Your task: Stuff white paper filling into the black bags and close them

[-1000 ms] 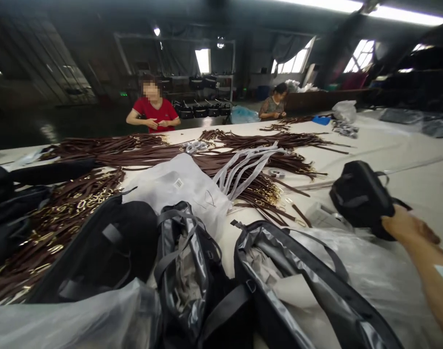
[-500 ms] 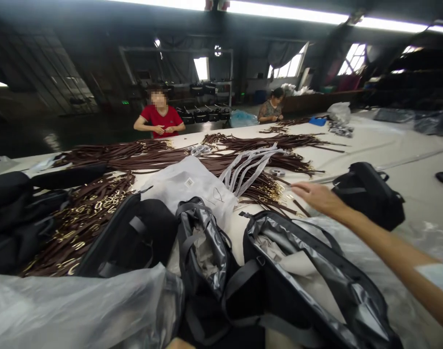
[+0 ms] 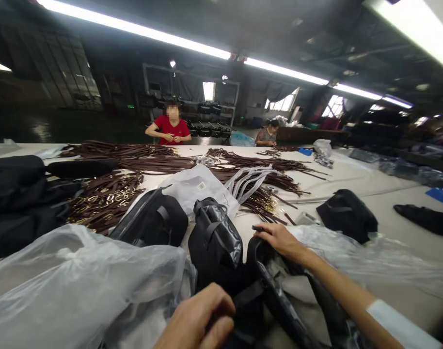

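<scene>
Left hand [image 3: 196, 317]: curled around a black webbing strap [image 3: 247, 294].
Right hand [image 3: 279, 240]: fingers curved over the bag's rim.
Bag: black open bag [image 3: 270, 286], with silver-grey lining and beige fabric [image 3: 297, 293] showing inside.
Position: lying on the surface [image 3: 392, 208], directly below the right hand.

head camera | worn, looking forward along work table [image 3: 388, 198] | wide, edges probably distorted
</scene>
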Available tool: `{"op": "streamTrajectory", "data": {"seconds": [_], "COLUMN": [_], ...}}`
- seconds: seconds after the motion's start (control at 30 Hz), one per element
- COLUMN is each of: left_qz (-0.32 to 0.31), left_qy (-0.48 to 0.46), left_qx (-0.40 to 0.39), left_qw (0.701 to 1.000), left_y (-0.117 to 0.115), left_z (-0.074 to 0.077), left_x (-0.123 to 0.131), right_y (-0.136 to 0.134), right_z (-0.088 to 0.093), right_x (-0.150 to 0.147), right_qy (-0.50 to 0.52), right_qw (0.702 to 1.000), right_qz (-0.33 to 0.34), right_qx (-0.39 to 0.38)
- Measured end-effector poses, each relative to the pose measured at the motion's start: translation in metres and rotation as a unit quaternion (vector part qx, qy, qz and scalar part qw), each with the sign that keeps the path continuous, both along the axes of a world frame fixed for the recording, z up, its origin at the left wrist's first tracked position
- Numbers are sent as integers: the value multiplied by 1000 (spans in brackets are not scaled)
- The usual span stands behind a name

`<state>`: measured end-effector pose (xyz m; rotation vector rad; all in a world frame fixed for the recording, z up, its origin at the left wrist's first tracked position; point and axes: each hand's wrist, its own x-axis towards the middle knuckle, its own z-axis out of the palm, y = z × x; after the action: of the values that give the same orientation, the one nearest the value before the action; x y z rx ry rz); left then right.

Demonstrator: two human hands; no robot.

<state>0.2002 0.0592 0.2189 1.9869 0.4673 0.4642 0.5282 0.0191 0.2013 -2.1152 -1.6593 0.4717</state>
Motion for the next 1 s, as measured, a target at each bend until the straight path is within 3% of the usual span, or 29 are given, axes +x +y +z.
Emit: {"op": "streamTrajectory", "data": {"seconds": [0.1,0.2,0.33,0.4,0.47,0.57,0.63,0.7,0.8,1.0], "left_qz": [10,17,10,2,-11,-45,-55,-38,34,148], "left_qy": [5,30,49,44,42,28,-14,-75,-162,-266], "left_qx": [-1,16,151,195,176,-8,-150,-218,-198,-177], "left_qw": [1000,999,987,980,983,999,987,972,966,936], "left_y": [0,-16,-44,-52,-52,-41,-31,-21,-7,12], "left_z": [10,25,31,26,20,13,9,2,-14,-45], "left_x": [40,76,104,112,121,138,152,166,188,222], "right_y": [-47,-84,-116,-124,-126,-121,-113,-103,-86,-50], "right_z": [23,50,70,66,56,38,29,23,17,-2], "right_x": [-27,-44,-49,-48,-43,-28,-14,1,19,30], "right_qy": [-1,-17,5,41,88,122,82,5,-58,61], "right_qw": [996,986,982,983,982,967,950,933,911,932], "right_qz": [71,153,187,171,141,93,87,105,119,22], "right_qx": [49,58,32,43,84,204,288,346,390,357]}}
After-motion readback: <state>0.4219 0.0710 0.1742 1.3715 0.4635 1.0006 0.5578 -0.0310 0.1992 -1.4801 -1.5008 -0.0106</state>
